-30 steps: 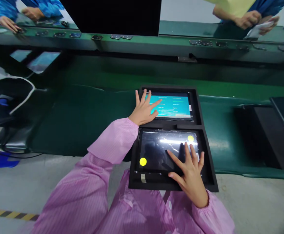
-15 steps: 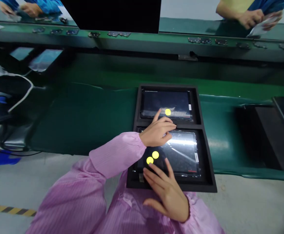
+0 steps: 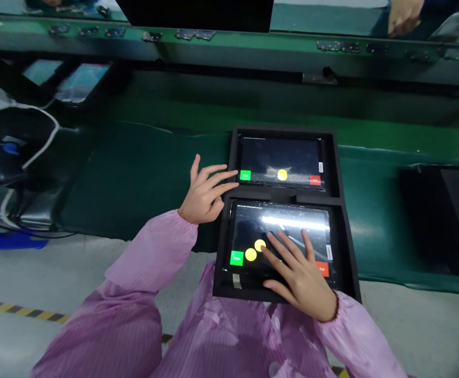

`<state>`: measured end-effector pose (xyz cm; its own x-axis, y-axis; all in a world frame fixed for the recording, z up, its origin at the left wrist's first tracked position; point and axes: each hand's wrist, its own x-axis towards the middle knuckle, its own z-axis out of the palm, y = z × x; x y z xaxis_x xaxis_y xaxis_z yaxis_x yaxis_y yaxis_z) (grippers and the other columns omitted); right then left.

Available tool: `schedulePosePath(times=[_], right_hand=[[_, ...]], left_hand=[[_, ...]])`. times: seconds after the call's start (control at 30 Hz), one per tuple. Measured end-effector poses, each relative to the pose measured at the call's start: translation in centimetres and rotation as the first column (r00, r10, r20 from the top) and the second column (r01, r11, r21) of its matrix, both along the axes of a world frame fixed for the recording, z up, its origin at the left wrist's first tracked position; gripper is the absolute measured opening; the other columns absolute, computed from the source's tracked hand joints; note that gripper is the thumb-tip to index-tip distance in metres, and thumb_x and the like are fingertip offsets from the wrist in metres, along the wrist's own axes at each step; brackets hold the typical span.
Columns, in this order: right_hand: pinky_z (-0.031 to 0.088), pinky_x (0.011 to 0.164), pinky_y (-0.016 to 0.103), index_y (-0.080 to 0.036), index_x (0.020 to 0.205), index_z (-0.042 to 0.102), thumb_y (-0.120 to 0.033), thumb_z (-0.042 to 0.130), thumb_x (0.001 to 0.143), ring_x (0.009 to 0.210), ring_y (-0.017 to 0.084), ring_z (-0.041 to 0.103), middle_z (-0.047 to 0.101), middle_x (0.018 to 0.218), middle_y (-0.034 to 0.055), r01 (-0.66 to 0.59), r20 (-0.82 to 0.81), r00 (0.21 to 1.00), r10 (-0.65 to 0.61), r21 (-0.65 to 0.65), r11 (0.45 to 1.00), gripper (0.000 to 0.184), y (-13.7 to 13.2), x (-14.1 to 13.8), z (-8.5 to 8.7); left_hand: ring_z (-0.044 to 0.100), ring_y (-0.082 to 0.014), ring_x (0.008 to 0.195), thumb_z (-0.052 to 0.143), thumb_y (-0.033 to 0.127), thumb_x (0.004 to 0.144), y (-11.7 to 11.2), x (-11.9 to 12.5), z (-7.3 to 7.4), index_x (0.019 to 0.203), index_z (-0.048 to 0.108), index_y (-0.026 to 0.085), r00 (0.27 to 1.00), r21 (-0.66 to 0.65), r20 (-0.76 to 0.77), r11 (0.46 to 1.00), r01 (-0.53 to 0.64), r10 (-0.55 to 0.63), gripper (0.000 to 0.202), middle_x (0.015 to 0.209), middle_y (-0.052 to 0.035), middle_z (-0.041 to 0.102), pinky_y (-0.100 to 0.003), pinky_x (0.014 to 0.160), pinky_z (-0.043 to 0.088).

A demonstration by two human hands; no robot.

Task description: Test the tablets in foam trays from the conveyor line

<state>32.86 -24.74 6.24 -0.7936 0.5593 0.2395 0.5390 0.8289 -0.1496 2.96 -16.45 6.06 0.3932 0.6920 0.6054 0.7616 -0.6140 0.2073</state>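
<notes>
So the far tablet [image 3: 280, 152] sits long-ways left to right in the black tray [image 3: 316, 200], just right of the nearer left hand [image 3: 205, 195], while the right hand [image 3: 302, 278] is splayed over the near tablet [image 3: 253, 226], both hands empty, fingers apart, though contact's honestly hard to tell.

The person wears a pink-lilac smock [image 3: 229, 341] with fine stripes and a round, pale upper button [image 3: 277, 322] in front; a lower button [image 3: 274, 369] sits beneath the upper button. Left of the upper button, the loose, creased left sleeve [image 3: 129, 294] has a paler forearm section [image 3: 154, 252] gathered at the bare left hand [image 3: 204, 197]. Right of the upper button, the right sleeve [image 3: 359, 336] puckers toward the bare right hand [image 3: 306, 283], with a thin dark reddish-brown band [image 3: 336, 306] at its edge.
</notes>
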Motion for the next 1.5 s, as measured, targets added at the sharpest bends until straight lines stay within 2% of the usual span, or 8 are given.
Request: schedulePosePath(times=[0.2,0.4,0.53,0.73,0.93,1.07,1.2,1.5], right_hand=[[0.005,0.12,0.057,-0.022,0.134,0.058,-0.067,0.046,0.094,0.14,0.03,0.038,0.045,0.15,0.0146,-0.126,0.002,0.992,0.126,0.031,0.991,0.062,-0.2,-3.8,-0.4],[0.0,0.119,0.057,-0.026,0.139,0.055,-0.073,0.042,0.091,0.141,0.031,0.036,0.042,0.152,0.0143,-0.101,-0.025,0.994,0.102,0.033,0.994,0.068,-0.5,-3.4,-0.4],[0.0,0.119,0.057,-0.025,0.138,0.056,-0.071,0.042,0.092,0.144,0.032,0.031,0.042,0.152,0.0156,-0.071,-0.028,0.997,0.071,0.011,0.997,0.066,-0.8,-2.3,-0.4],[0.003,0.118,0.061,-0.025,0.138,0.055,-0.058,0.046,0.097,0.15,0.032,0.017,0.036,0.156,0.0152,0.042,-0.051,0.998,-0.042,0.0,0.999,0.053,0.2,0.0,-0.2],[0.006,0.117,0.065,-0.028,0.139,0.054,-0.05,0.048,0.099,0.147,0.035,0.025,0.028,0.16,0.0118,0.151,-0.047,0.988,-0.15,0.008,0.989,0.046,1.3,2.0,0.2],[0.006,0.118,0.063,-0.029,0.129,0.062,-0.048,0.048,0.1,0.144,0.033,0.032,0.037,0.156,0.0087,0.196,-0.115,0.973,-0.198,-0.029,0.98,0.037,1.0,2.5,0.0],[0.006,0.119,0.06,-0.035,0.121,0.067,-0.036,0.048,0.102,0.142,0.029,0.037,0.045,0.152,0.0023,0.281,-0.196,0.937,-0.29,-0.071,0.957,0.027,0.7,3.2,-0.2],[0.008,0.118,0.063,-0.038,0.142,0.05,-0.046,0.049,0.1,0.145,0.032,0.031,0.032,0.159,0.0051,0.248,-0.127,0.958,-0.255,-0.071,0.966,0.042,1.1,3.4,-0.9]], left_hand=[[0.041,-0.0318,0.137,0.047,0.016,0.077,1.7,0.3,-1.0,0.128,0.06,0.029,0.99,-0.108,-0.134,0.992,-0.058,0.044,0.055,0.149,-0.0043,0.049,-0.073,0.117,0.005],[0.03,-0.0361,0.144,0.042,0.028,0.088,2.6,0.9,-1.1,0.131,0.059,0.026,0.983,-0.223,-0.181,0.972,-0.071,0.03,0.046,0.158,-0.0095,0.034,-0.072,0.116,0.0],[0.031,-0.0338,0.143,0.03,0.042,0.095,1.2,0.6,-0.1,0.141,0.049,0.027,0.99,-0.127,-0.043,0.982,-0.136,0.132,0.052,0.157,-0.0081,0.036,-0.066,0.118,-0.003],[0.033,-0.0339,0.141,0.017,0.054,0.098,-0.4,-0.1,0.3,0.131,0.058,0.03,0.987,-0.093,0.002,0.983,-0.159,0.16,0.058,0.154,-0.0046,0.041,-0.065,0.119,-0.005],[0.036,-0.0342,0.14,0.022,0.052,0.097,-0.6,0.3,-0.6,0.127,0.061,0.031,0.989,-0.103,-0.028,0.983,-0.149,0.147,0.054,0.151,-0.0047,0.045,-0.067,0.118,-0.004],[0.036,-0.0335,0.14,0.023,0.05,0.097,-1.0,0.9,-0.9,0.129,0.06,0.03,0.99,-0.098,-0.043,0.986,-0.137,0.134,0.052,0.151,-0.0059,0.046,-0.066,0.119,-0.003],[0.037,-0.0351,0.139,0.028,0.047,0.096,-1.0,1.1,-1.2,0.128,0.06,0.03,0.992,-0.1,-0.029,0.987,-0.126,0.124,0.049,0.15,-0.0059,0.046,-0.068,0.118,-0.004],[0.036,-0.0337,0.14,0.033,0.041,0.093,0.0,1.6,-1.6,0.127,0.061,0.028,0.99,-0.099,-0.052,0.986,-0.136,0.131,0.046,0.151,-0.007,0.046,-0.068,0.118,-0.002]])
